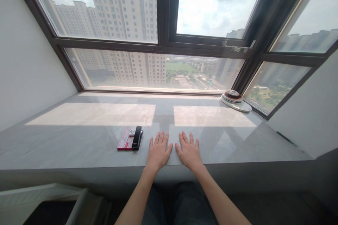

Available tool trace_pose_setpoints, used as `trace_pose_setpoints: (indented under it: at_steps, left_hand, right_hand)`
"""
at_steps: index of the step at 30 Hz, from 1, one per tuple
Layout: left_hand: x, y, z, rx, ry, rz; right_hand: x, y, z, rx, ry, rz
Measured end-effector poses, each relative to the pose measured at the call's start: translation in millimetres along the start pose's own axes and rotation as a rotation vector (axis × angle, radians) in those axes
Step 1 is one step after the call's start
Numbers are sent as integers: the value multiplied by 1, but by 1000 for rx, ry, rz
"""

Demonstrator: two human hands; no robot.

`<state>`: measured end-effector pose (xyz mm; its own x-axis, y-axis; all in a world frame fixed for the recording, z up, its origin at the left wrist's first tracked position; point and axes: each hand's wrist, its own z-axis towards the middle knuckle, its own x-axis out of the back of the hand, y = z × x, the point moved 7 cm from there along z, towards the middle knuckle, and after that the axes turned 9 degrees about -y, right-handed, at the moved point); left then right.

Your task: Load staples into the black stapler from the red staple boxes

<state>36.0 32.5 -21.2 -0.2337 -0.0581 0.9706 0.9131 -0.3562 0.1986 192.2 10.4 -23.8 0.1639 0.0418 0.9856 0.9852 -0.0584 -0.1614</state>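
Note:
Both my hands rest palm down on the grey stone windowsill [87, 147], fingers spread and thumbs almost meeting. My left hand [158, 150] lies flat with nothing in it, a short way right of a black stapler [137, 138]. Beneath and beside the stapler are flat red-and-white boxes [124, 139], with a small whitish piece [132, 132] on top that I cannot make out. My right hand [188, 150] is likewise flat and holds nothing. Neither hand touches the stapler or the boxes.
A stack of round plates or lids [236, 101] sits in the back right corner by the dark window frame [161, 47]. The sill's front edge runs just under my wrists. Below left stands a white piece of furniture [39, 197]. Sunlight patches fall across the stone.

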Motion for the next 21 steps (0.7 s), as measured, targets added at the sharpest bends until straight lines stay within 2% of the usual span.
trace_pose_setpoints:
  at_steps: [21]
  left_hand:
    - [2,1,0,1,-21,14]
  right_hand:
    - [-2,2,2,16,45,6]
